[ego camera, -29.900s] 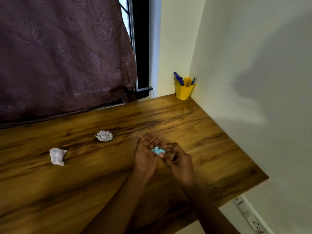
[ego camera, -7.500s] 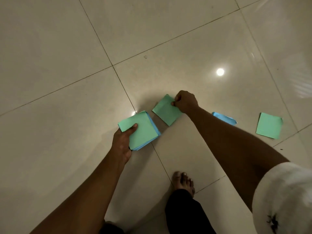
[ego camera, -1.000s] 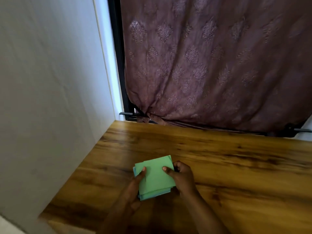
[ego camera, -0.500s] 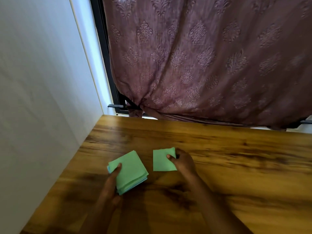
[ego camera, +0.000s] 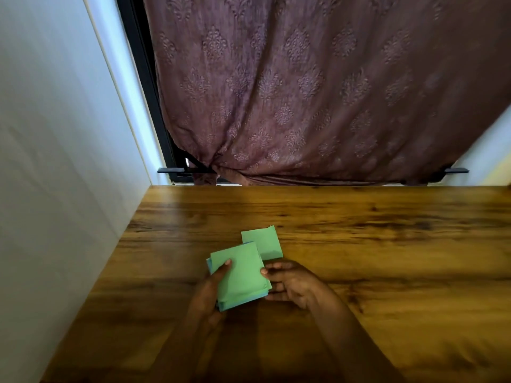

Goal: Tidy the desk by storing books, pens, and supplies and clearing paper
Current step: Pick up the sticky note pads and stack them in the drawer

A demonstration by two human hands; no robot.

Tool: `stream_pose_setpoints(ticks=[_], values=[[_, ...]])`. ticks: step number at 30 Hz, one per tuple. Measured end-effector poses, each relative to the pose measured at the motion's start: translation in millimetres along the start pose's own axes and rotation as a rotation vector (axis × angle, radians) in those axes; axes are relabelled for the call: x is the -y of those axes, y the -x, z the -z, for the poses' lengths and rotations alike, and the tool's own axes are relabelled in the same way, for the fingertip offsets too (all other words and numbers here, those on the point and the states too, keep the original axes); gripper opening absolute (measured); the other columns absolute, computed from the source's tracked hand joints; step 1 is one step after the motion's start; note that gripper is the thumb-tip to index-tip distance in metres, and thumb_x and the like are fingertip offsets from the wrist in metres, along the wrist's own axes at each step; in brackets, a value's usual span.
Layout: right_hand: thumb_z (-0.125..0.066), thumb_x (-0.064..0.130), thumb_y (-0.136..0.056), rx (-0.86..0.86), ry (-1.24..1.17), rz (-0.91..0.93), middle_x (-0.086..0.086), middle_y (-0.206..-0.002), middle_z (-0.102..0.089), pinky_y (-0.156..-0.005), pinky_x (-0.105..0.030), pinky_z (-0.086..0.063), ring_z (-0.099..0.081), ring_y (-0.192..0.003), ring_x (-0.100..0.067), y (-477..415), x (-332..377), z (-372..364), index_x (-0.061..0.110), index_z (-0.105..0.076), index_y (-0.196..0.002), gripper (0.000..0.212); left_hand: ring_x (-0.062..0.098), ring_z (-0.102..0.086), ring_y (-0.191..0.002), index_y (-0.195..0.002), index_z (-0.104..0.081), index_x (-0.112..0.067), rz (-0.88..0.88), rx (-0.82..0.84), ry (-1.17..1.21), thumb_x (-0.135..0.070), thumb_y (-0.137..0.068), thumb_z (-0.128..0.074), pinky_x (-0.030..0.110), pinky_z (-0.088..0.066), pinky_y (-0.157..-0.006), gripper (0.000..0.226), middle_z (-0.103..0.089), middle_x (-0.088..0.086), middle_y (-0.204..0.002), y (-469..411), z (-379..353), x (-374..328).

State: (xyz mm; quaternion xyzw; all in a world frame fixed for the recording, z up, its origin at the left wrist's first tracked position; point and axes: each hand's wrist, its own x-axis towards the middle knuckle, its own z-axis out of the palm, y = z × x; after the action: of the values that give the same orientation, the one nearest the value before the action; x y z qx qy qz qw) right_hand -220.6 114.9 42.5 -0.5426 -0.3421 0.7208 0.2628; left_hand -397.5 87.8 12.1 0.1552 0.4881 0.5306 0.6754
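**One green paper square point(ego camera: 262, 242) left outside the pile**

The step in hand looks like collecting the loose notes into one pile before they are put away. Just below the centre of the frame, the left hand point(ego camera: 206, 295) holds a stack of green and blue square paper notes point(ego camera: 241, 277) from its left side. Its thumb lies across the top sheet and the rest of the hand wraps underneath. The right hand point(ego camera: 291, 283) meets the stack at its right edge, thumb tip on the rim and fingers point(ego camera: 274, 286) curled in beneath, so both hands grip the same pile.

The green paper square sits just above and to the right of the stack, and its lower left corner is hidden behind it. It appears to lie on the brown wood-grain desk point(ego camera: 373, 244), though I cannot tell whether it touches the pile.

The stack is untidy. Its green top sheet sits slightly askew, and blue edges show along the left and bottom sides. The sheets are thin and limp and will likely slide against one another.

Next, I judge, the right hand must let go of the rim, pick up the stray square, lay it on top and tap the edges level. After that the pile needs a storage place, and none shows here. Only a mauve patterned curtain point(ego camera: 304, 92) fills the upper frame, with a white wall point(ego camera: 55, 161) down the left.
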Motion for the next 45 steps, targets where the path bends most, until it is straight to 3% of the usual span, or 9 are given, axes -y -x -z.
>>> stream_pose_setpoints(ticks=[11, 14, 19, 21, 24, 28, 34, 39, 45], values=[[-0.072, 0.021, -0.081, -0.480, -0.142, 0.243, -0.005, -0.064, -0.064, -0.037, -0.014, -0.034, -0.054, -0.041, -0.007, 14.8, 25.7, 69.9, 0.009, -0.058, -0.076, 0.019, 0.019, -0.071, -0.060, -0.097, -0.060, -0.014, -0.050, -0.003, 0.016, -0.018, -0.093, -0.056, 0.033, -0.058, -0.049, 0.007, -0.074, 0.004, -0.072, -6.3, -33.9, -0.3], [-0.073, 0.024, -0.080, -0.610, -0.037, 0.280, -0.009, -0.086, -0.069, -0.042, -0.019, -0.041, -0.060, -0.059, -0.013, -12.1, 39.0, 98.1, 0.009, -0.057, -0.079, 0.022, 0.021, -0.071, -0.064, -0.100, -0.061, -0.014, -0.037, -0.009, 0.021, -0.017, -0.092, -0.057, 0.034, -0.057, -0.048, 0.010, -0.073, 0.008, -0.083, -10.5, -35.4, -0.5], [-0.061, 0.051, -0.083, -0.815, 0.864, 0.163, -0.006, -0.129, -0.058, -0.087, -0.031, -0.043, -0.053, -0.118, -0.026, -56.4, 23.5, 132.1, 0.017, -0.057, -0.126, 0.055, 0.028, -0.066, -0.082, -0.098, -0.060, -0.018, -0.028, -0.034, 0.020, -0.015, -0.092, -0.058, 0.037, -0.059, -0.052, 0.008, -0.071, 0.009, -0.090, -10.4, -50.3, 10.7], [-0.054, 0.054, -0.086, -0.900, 0.971, 0.226, -0.004, -0.132, -0.055, -0.093, -0.035, -0.042, -0.047, -0.123, -0.026, -50.2, 17.8, 132.0, 0.020, -0.052, -0.130, 0.056, 0.028, -0.064, -0.084, -0.101, -0.060, -0.016, -0.015, -0.039, 0.018, -0.015, -0.092, -0.057, 0.035, -0.058, -0.049, 0.009, -0.068, 0.010, -0.095, -9.5, -59.3, 16.8], [-0.061, 0.040, -0.087, -0.724, 0.702, 0.389, -0.003, -0.110, -0.066, -0.081, -0.026, -0.044, -0.060, -0.102, -0.019, -21.5, 21.2, 117.6, 0.014, -0.064, -0.110, 0.035, 0.027, -0.065, -0.082, -0.105, -0.060, -0.014, -0.001, -0.067, 0.003, -0.015, -0.090, -0.060, 0.032, -0.056, -0.047, 0.015, -0.068, 0.010, -0.095, -13.2, -73.3, 29.6], [-0.073, 0.042, -0.076, -0.301, 0.508, 0.311, 0.003, -0.087, -0.064, -0.059, -0.022, -0.045, -0.058, -0.074, -0.009, 10.3, 21.2, 93.3, 0.017, -0.064, -0.092, 0.031, 0.023, -0.071, -0.073, -0.108, -0.061, -0.014, -0.031, -0.012, -0.009, -0.014, -0.090, -0.059, 0.032, -0.057, -0.051, 0.018, -0.070, 0.010, -0.097, -14.6, -98.5, 42.1], [-0.077, 0.025, -0.077, -0.379, 0.351, 0.342, -0.008, -0.082, -0.068, -0.052, -0.024, -0.050, -0.063, -0.068, -0.014, 13.9, 14.8, 122.5, 0.013, -0.061, -0.076, 0.019, 0.029, -0.067, -0.091, -0.115, -0.060, -0.010, -0.042, 0.017, -0.016, -0.016, -0.087, -0.060, 0.043, -0.059, -0.070, 0.028, -0.066, 0.017, -0.112, -20.2, -130.9, 56.3], [-0.069, 0.019, -0.085, -0.460, 0.141, 0.323, -0.007, -0.082, -0.065, -0.037, -0.016, -0.044, -0.060, -0.059, -0.007, 21.3, 38.6, 170.5, 0.005, -0.064, -0.095, 0.018, 0.020, -0.064, -0.081, -0.108, -0.058, -0.006, -0.033, 0.021, -0.026, -0.013, -0.095, -0.049, 0.026, -0.056, -0.057, 0.017, -0.059, 0.012, -0.114, -20.8, -155.0, 59.3], [-0.071, 0.013, -0.081, -0.709, 0.023, 0.393, -0.006, -0.074, -0.061, -0.066, -0.029, -0.043, -0.058, -0.081, -0.024, -5.5, 68.1, 248.1, 0.010, -0.058, -0.069, 0.019, 0.020, -0.056, -0.080, -0.112, -0.050, -0.006, -0.021, -0.054, -0.063, -0.014, -0.095, -0.050, 0.019, -0.050, -0.041, 0.018, -0.060, 0.009, -0.098, -29.3, -158.2, 57.2]])
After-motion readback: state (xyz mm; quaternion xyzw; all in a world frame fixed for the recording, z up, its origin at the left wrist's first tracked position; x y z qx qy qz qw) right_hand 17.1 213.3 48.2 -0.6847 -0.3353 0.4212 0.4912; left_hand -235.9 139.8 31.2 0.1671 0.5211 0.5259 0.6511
